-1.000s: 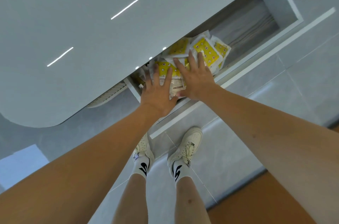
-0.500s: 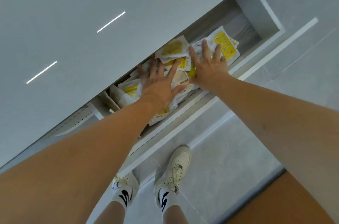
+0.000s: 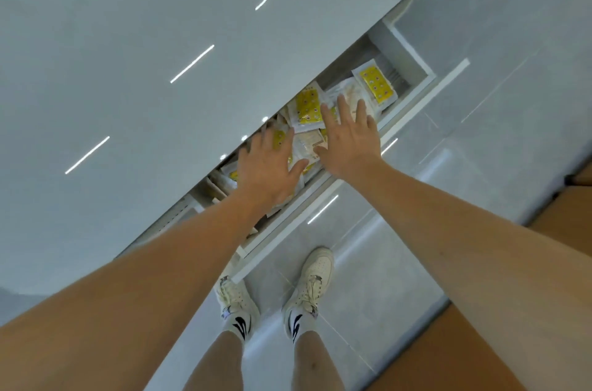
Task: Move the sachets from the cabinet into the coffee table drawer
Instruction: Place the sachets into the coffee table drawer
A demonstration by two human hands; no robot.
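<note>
The left hand (image 3: pixel 269 171) lies flat on the sachets (image 3: pixel 306 108) near the drawer's (image 3: pixel 413 96) left end, fingers straight and spread, gripping nothing. A second ago it sat closer in, its fingers beside the right hand's on one bunched heap. Now more packets show under and to the left of it, so the pile has been pushed outward along the drawer.

In the middle, between the hands, a pale sachet lies bare, with yellow-printed ones above it toward the tabletop (image 3: pixel 160 38) edge.

The right hand (image 3: pixel 350 140) is also open and flat, fingers fanned, pressing packets against the drawer's front wall. One yellow sachet lies beyond its fingertips toward the right end (that end is bare past it).

So the sachets are in the coffee table drawer, and the hands look to be levelling them so it can shut. Whether more wait in the cabinet cannot be told; it is out of view.
</note>
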